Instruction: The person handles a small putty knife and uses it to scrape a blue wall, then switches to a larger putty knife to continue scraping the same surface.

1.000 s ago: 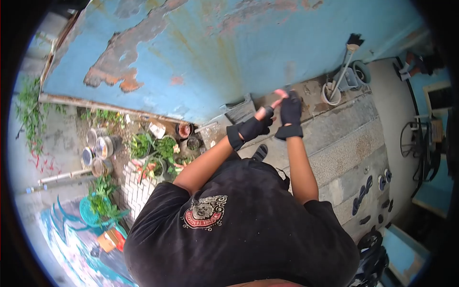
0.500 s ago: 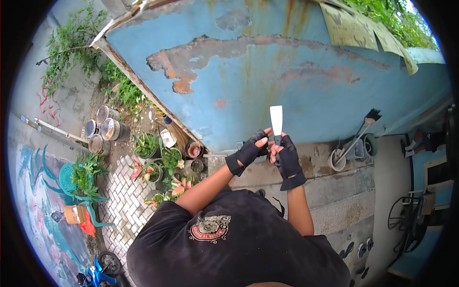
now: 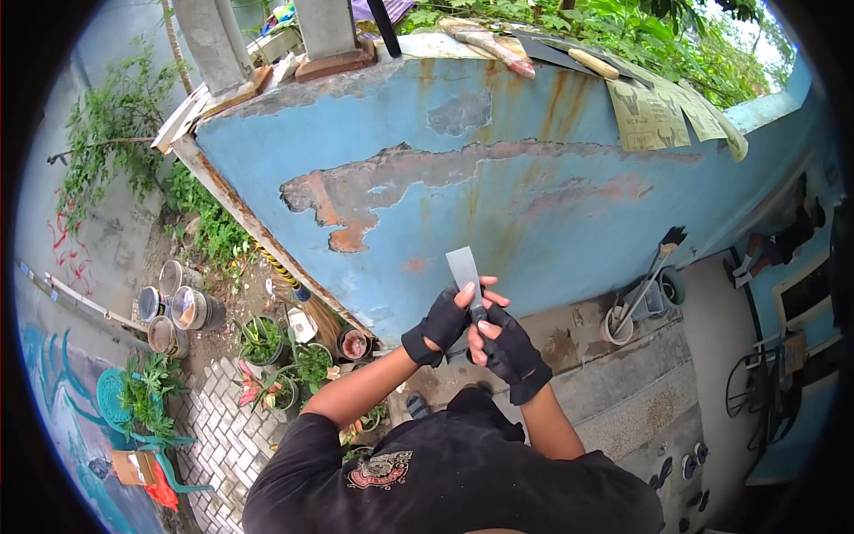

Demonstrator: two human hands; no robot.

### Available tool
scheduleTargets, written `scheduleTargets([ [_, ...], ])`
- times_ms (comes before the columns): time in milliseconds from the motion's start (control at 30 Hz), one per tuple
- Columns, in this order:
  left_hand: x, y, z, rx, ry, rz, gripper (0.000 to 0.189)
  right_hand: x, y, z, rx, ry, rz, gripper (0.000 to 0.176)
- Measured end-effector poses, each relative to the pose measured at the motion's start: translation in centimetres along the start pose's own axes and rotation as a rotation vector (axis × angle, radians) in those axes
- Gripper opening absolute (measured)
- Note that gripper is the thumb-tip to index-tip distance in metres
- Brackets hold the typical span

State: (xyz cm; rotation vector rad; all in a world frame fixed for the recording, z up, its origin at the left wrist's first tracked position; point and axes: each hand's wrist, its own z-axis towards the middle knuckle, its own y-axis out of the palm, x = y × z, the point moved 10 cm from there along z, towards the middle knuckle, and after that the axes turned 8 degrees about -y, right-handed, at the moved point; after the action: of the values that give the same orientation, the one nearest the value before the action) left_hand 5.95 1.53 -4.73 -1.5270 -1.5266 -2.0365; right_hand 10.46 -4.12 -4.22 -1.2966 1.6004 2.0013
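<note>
Right hand (image 3: 509, 351), in a black fingerless glove, was closed around the lower handle of a scraper (image 3: 464, 267). Left hand (image 3: 442, 322), gloved alike, was curled around the handle just above it, thumb tip pressed at the base of the blade. The two hands touched each other.

The scraper was held in front of the chest, blade up and leaning slightly left. The flat blade showed against the blue wall (image 3: 534, 178); contact with the wall could not be told.

Against the picture half a second before: the blade had stood nearly straight up, with the hands further right and higher in the view. Both hands were on the handle then too, and the grip looked little changed. The view had tilted upward, so the top of the wall now showed.

Behind the blade, a long patch of bare rusty surface (image 3: 356, 191) ran across the wall where paint was gone. Paper sheets (image 3: 658, 111) hung over the wall's top edge at upper right. A brush (image 3: 654, 267) leaned at the wall's foot to the right, on the concrete step (image 3: 623, 374). Potted plants (image 3: 267, 343) and tins (image 3: 173, 307) stood on the ground well to the left.
</note>
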Motion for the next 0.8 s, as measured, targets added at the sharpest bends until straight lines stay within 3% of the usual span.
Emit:
scheduleTargets([
  [67, 1.7, -0.1, 0.9, 0.077, 0.011, 0.102, 0.049, -0.8, 0.1, 0.9, -0.001, -0.017, 0.188, 0.049],
  [100, 2.6, 0.0, 1.2, 0.124, 0.024, 0.080, 0.042, -1.9, 0.8, 1.4, -0.038, -0.027, 0.235, 0.038],
  [133, 3.2, 0.2, 1.6, 0.129, 0.027, 0.080, 0.042, -2.5, 0.8, 1.9, -0.042, -0.023, 0.236, 0.038],
  [233, 6.4, 0.3, 3.2, 0.197, 0.169, 0.136, 0.040, -4.5, 2.3, 3.4, -0.182, 0.098, 0.585, 0.013],
  [333, 9.4, 2.2, 4.7, 0.254, 0.222, 0.166, 0.039, -6.6, 2.3, 4.7, -0.256, 0.166, 0.658, 0.015],
  [467, 13.7, 5.3, 7.6, 0.188, 0.363, 0.054, 0.045, -11.2, 1.8, 6.3, -0.325, 0.147, 0.544, 0.015],
  [600, 16.1, 5.9, 11.0, 0.234, 0.501, 0.013, 0.046, -15.0, 0.6, 8.8, -0.347, 0.140, 0.417, 0.007],
  [800, 19.8, 5.2, 11.8, 0.366, 0.649, -0.035, 0.044, -17.1, 1.3, 12.0, -0.507, 0.228, 0.341, 0.011],
])
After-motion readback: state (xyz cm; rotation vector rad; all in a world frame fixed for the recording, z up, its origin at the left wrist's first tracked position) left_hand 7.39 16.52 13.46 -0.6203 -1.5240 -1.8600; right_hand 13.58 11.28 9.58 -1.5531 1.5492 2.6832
